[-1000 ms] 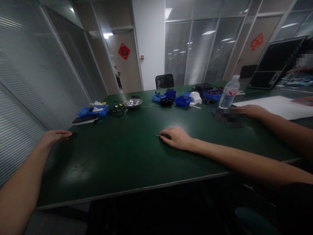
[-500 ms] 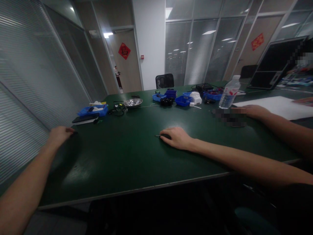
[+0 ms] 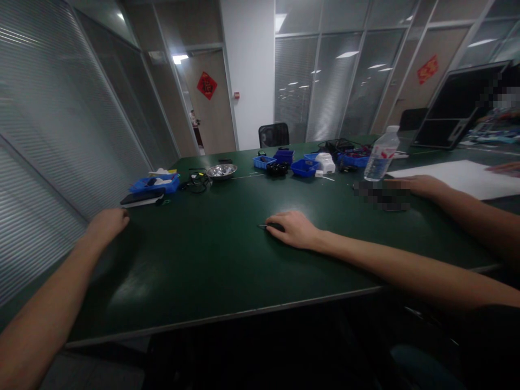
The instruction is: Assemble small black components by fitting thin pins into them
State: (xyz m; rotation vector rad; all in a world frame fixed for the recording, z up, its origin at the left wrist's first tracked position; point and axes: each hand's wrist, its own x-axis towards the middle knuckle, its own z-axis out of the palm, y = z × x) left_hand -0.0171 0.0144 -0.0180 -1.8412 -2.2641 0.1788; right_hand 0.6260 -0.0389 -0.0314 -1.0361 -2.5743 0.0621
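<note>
My left hand point(image 3: 109, 223) is at the left side of the green table point(image 3: 195, 265), just in front of a dark notebook-like item point(image 3: 142, 198). Its fingers are curled together, and whatever they may hold is hidden. My right hand point(image 3: 294, 229) rests on the middle of the table, closed around a screwdriver point(image 3: 277, 226) with a dark handle. The thin metal shaft points left, close to the tabletop. Most of the handle is covered by the palm.
Another person's hand point(image 3: 424, 186) lies at right beside a water bottle point(image 3: 381, 154) and white paper point(image 3: 459, 176). Toward the back are a metal bowl point(image 3: 221, 171), a blue bin point(image 3: 304, 168) and a black cable point(image 3: 197, 183). A blue tray point(image 3: 168, 185) stands at left.
My left hand has shifted slightly right and turned, so the dark item seen at its fingertips before is out of sight. My right hand has stayed put with the screwdriver.
</note>
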